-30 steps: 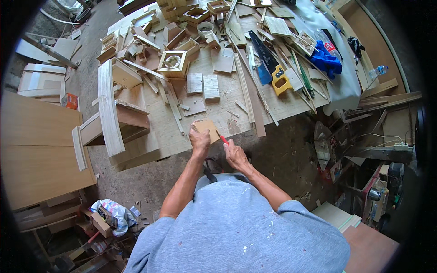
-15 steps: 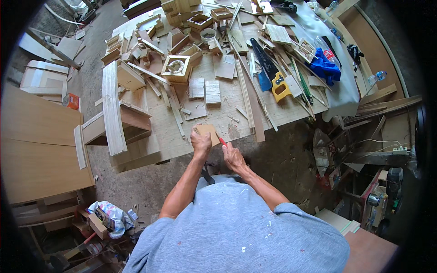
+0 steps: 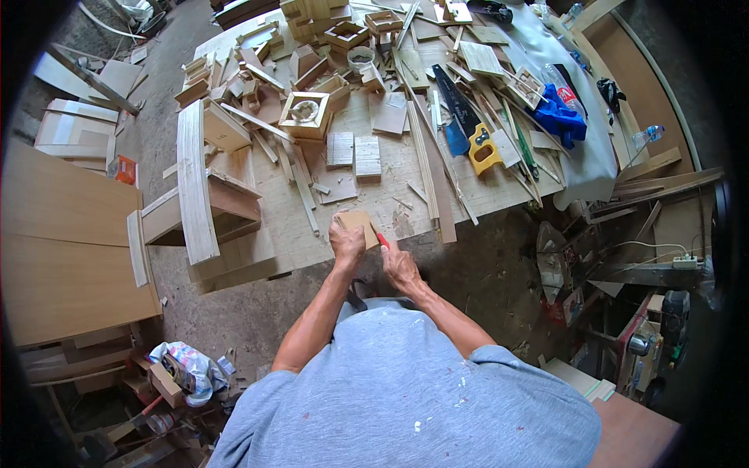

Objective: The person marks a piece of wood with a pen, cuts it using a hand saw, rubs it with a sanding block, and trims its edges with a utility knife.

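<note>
A small tan wooden block (image 3: 358,225) is gripped in my left hand (image 3: 348,243) at the near edge of the workbench. My left fingers wrap round its left side. In my right hand (image 3: 401,267) is a red-handled tool (image 3: 381,239), closed in the fist. Its thin dark blade lies against the right edge of the block; whether it is a knife or a file I cannot tell. Two pale square wood blocks (image 3: 367,157) lie just beyond my hands, near a square wooden frame box (image 3: 303,116).
On the workbench (image 3: 312,249) are a yellow-handled handsaw (image 3: 483,152), long wood strips (image 3: 421,164), several small boxes and offcuts, and a blue cloth (image 3: 563,117). A curved slatted wooden piece (image 3: 195,183) stands at the left. A plastic bottle (image 3: 647,136) lies at the right.
Very little differs. Both hands keep their hold, and the red-handled tool stays at the block's right edge with only a slight shift.
</note>
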`<state>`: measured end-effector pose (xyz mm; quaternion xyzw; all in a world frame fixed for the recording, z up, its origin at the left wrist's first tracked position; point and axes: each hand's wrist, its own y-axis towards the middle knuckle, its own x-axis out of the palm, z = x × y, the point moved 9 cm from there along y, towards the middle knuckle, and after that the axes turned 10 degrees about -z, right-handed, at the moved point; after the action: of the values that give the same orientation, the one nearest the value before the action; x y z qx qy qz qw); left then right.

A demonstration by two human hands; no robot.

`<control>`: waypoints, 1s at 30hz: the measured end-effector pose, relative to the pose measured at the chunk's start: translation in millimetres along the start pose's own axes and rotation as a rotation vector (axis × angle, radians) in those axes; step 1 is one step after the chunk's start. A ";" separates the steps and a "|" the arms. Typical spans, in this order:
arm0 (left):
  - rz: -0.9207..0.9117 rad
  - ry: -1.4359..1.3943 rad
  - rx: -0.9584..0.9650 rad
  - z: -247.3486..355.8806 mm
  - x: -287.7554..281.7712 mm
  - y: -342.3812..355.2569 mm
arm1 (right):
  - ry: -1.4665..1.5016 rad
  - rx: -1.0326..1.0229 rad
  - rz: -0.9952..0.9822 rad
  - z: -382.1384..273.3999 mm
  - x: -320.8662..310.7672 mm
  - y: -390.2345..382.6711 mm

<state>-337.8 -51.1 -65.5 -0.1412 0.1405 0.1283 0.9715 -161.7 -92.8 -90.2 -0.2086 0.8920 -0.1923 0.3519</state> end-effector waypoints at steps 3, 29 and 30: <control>-0.034 -0.022 -0.050 18.8 2.1 -2.0 | -0.041 0.038 -0.004 3.3 -0.8 1.2; -0.038 -0.066 -0.023 9.8 -0.6 -4.0 | -0.068 0.116 -0.016 -3.1 -10.5 7.4; -0.039 -0.081 -0.023 9.5 -0.9 -3.3 | -0.067 0.119 -0.017 -0.9 -6.9 8.2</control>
<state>-335.5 -51.4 -55.7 -0.1496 0.0966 0.1164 0.9771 -159.8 -82.3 -89.8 -0.2012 0.8650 -0.2407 0.3917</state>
